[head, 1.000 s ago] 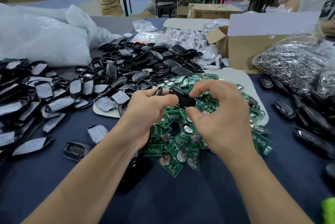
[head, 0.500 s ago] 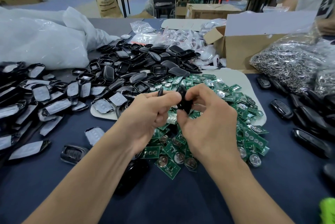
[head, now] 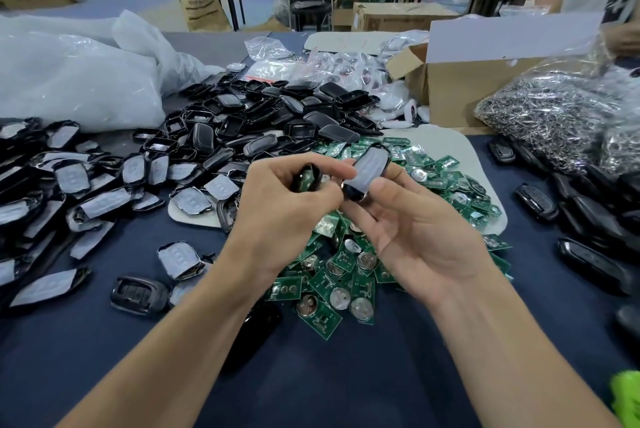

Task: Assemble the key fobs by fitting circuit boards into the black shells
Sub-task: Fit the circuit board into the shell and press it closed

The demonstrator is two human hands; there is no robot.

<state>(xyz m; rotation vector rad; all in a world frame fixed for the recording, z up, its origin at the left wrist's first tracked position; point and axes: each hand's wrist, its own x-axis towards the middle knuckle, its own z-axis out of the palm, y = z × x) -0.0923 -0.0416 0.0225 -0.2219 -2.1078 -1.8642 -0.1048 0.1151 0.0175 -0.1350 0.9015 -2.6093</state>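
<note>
The film-faced black shell (head: pixel 367 169) is slanting up and rightward above the circuit boards (head: pixel 349 277) at mid-desk (head: pixel 346 379), the right hand (head: pixel 415 237) gripping it between thumb and fingers. The left hand (head: pixel 277 216) is pinching a second shell (head: pixel 306 179) just beside its lower end.

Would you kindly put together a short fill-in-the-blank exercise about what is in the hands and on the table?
The heaped circuit boards are ____ in colour.
The left hand pinches a dark shell piece; the right hand holds a film-covered shell, so ____ pieces are held in all.
The bag of metal rings lies to the ____ of the boards.
Missing words: green; two; right.
</note>
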